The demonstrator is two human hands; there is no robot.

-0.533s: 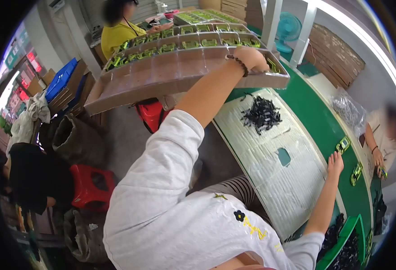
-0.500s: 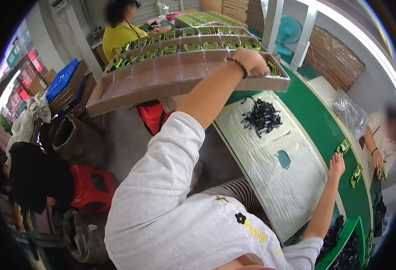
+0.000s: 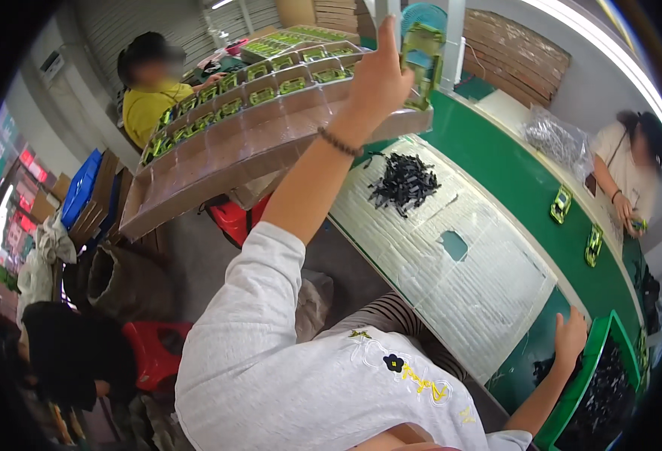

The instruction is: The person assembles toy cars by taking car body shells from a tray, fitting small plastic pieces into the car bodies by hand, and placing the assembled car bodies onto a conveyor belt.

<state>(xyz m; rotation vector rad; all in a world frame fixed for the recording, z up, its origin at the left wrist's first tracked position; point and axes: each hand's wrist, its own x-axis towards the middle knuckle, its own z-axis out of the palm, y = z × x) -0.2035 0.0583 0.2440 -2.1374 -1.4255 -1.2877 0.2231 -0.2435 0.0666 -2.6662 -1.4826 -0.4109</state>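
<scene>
My left hand [image 3: 380,75] is raised high and shut on a green toy-car-like piece [image 3: 423,64], held just above the right end of a long brown compartment tray [image 3: 218,173]. Several of the tray's far pockets hold similar green pieces [image 3: 263,96]. My right hand [image 3: 571,334] rests low at the right, fingers loose, against the rim of a green bin [image 3: 588,376] full of small black parts [image 3: 613,391]; it holds nothing that I can see.
A white ribbed mat [image 3: 459,278] carries a heap of black parts [image 3: 405,180]. Two green cars [image 3: 562,204] lie on the green belt [image 3: 511,169]. One co-worker [image 3: 631,173] stands across it; another in yellow [image 3: 147,101] behind the tray. A red stool [image 3: 151,349] stands below left.
My left hand has come up off the tray's right end with a green piece in it. My right hand has shifted from the belt's edge to the green bin.
</scene>
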